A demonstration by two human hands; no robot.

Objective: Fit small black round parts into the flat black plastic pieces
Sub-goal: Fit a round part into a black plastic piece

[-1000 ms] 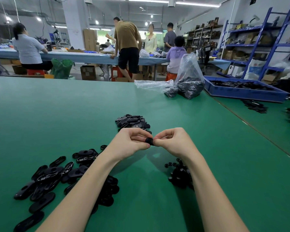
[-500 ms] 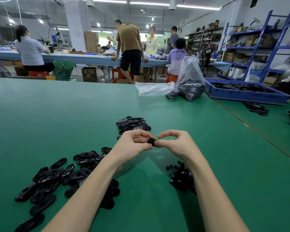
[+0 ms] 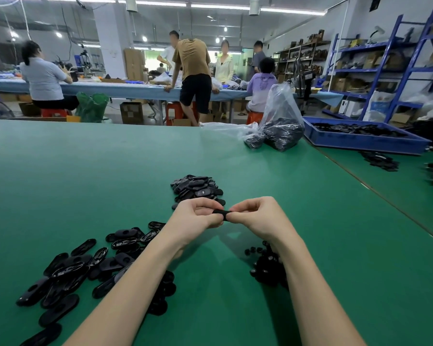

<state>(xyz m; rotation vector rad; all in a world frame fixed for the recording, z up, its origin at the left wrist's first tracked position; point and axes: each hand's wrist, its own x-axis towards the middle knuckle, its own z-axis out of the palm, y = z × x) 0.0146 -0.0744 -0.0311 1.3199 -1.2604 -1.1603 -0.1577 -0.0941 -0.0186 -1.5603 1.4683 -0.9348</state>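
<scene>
Our left hand [image 3: 195, 216] and right hand [image 3: 258, 216] both pinch one flat black piece [image 3: 221, 214], fingers curled tight. Round part hidden; if misaligned, it pops out.

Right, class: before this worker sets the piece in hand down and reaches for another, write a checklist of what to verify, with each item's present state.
1. Both hands on the work: ok. The left hand and right hand pinch one flat black piece between their fingertips.
2. Round part fully seated: cannot tell; fingers cover the joint.
3. Supply of small round parts in reach: ok, heaped under the right forearm.
4. Unfitted flat pieces in reach: ok, spread by the left forearm.
5. Place for the held piece: ok, a separate pile lies just beyond the hands; whether its pieces are fitted, cannot tell.
6. Bare green table around the hands: ok.
</scene>
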